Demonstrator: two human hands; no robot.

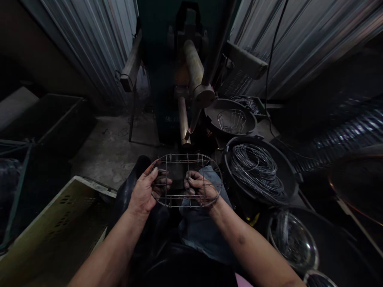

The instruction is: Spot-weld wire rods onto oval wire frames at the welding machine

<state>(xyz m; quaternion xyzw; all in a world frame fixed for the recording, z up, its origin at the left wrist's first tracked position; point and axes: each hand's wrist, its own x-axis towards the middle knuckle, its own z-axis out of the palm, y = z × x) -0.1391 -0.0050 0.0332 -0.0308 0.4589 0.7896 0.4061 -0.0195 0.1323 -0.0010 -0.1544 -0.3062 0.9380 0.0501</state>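
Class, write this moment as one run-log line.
left hand: gripping wire frame at left end | right hand: curled, seen through frame | nearby: coiled wire in dark basin

The bare grey concrete floor [113,139] carries a thin dark upright leg [131,119] at left. On the right, a round black basin [295,185] holds a loose heap of thin grey wire loops [254,167]; behind it, a second round dark basin [211,119] bears a flared, open basket of thin metal wire [231,122].
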